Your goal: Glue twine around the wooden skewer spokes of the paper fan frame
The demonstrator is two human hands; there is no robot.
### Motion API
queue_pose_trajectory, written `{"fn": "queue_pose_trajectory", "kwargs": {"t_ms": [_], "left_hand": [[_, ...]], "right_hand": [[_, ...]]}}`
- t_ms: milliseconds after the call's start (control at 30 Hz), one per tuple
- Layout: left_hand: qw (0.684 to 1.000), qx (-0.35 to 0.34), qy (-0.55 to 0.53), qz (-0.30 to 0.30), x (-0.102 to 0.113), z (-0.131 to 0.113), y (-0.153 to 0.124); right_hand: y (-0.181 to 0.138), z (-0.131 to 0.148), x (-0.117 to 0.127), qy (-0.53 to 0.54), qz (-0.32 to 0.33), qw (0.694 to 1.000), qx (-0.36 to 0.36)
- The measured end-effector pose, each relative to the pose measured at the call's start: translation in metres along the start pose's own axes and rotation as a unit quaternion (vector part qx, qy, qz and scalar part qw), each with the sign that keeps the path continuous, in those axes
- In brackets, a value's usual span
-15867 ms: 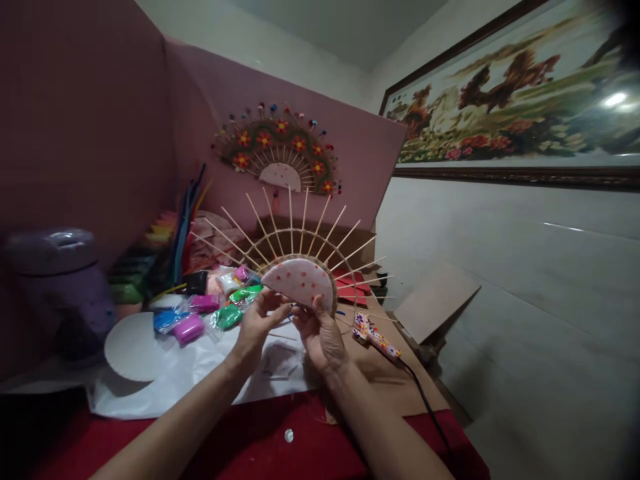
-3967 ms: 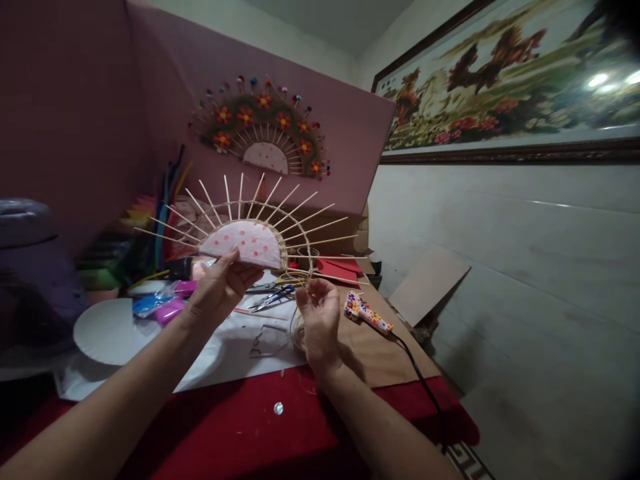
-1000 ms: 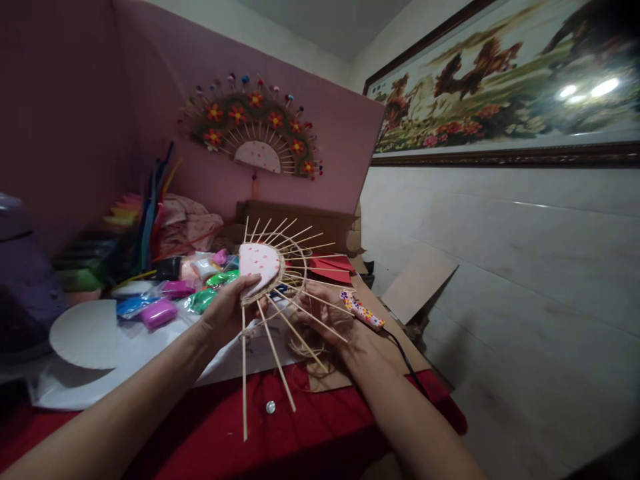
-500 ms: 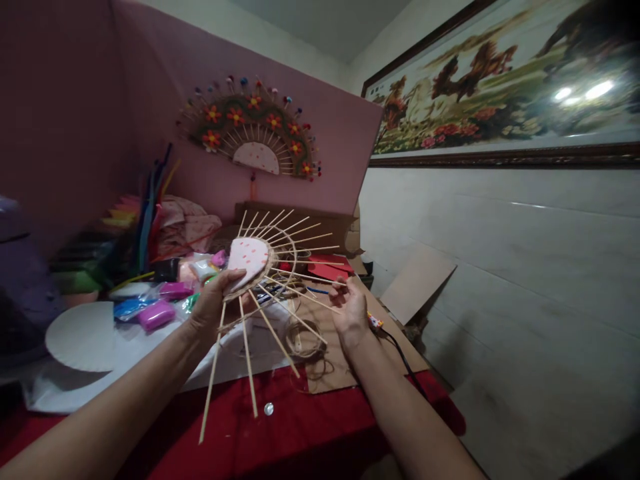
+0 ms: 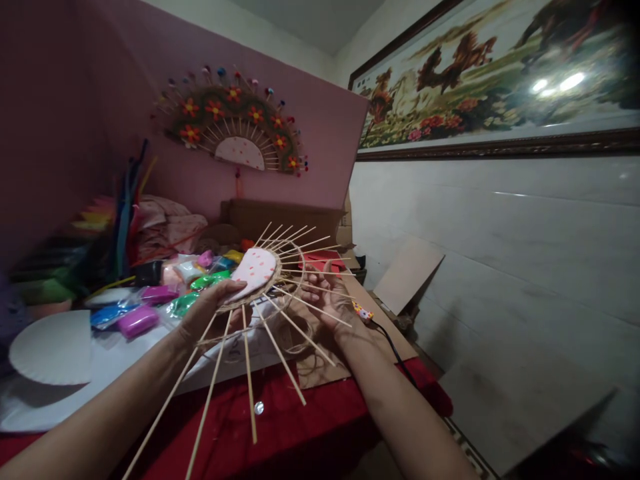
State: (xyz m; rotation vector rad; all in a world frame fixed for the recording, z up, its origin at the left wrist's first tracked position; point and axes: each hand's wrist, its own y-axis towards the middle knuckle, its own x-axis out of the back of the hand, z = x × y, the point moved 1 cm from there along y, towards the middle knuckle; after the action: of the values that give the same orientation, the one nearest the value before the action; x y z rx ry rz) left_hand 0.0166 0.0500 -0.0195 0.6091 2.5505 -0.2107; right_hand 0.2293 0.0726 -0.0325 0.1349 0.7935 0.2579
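Observation:
My left hand (image 5: 213,310) grips a handmade fan by its half-round base (image 5: 256,268), thumb on top and fingers underneath. That base is white with orange-pink spots and edged in twine. Thin wooden sticks (image 5: 291,332) radiate from it, joined partway out by an arc of twine (image 5: 303,257). Over on the right side, my right hand (image 5: 325,297) is palm up beneath several sticks, its fingers loosely bent and apart near the twine. Whether those fingertips touch the twine I cannot tell. A coil of twine (image 5: 299,340) lies below the fan, partly hidden by the sticks.
Colourful clay packets (image 5: 139,321) and a white half-disc (image 5: 53,350) lie at left. Cardboard (image 5: 320,373) rests on the red cloth (image 5: 300,427), near a small clear round piece (image 5: 259,407). A patterned tool with a black cable (image 5: 363,312) lies right. A decorated fan (image 5: 235,127) hangs behind.
My right hand has moved from the outer stick ends inward, under the sticks near the twine arc. The fan has tilted, its lower sticks reaching closer to me. The camera view has shifted right.

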Motion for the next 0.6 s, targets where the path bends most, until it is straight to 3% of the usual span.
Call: {"fn": "queue_pose_trajectory", "kwargs": {"t_ms": [167,400,600], "left_hand": [[0.999,0.029,-0.01,-0.013,0.002,0.001,0.0],[0.999,-0.029,-0.027,-0.026,0.001,-0.005,0.0],[0.978,-0.113,-0.102,-0.14,-0.001,-0.013,0.001]], "right_hand": [[0.001,-0.005,0.001,-0.006,-0.04,0.999,0.005],[0.003,0.001,0.003,0.043,-0.092,0.994,0.052],[0.002,0.006,0.015,0.043,-0.137,0.988,0.055]]}}
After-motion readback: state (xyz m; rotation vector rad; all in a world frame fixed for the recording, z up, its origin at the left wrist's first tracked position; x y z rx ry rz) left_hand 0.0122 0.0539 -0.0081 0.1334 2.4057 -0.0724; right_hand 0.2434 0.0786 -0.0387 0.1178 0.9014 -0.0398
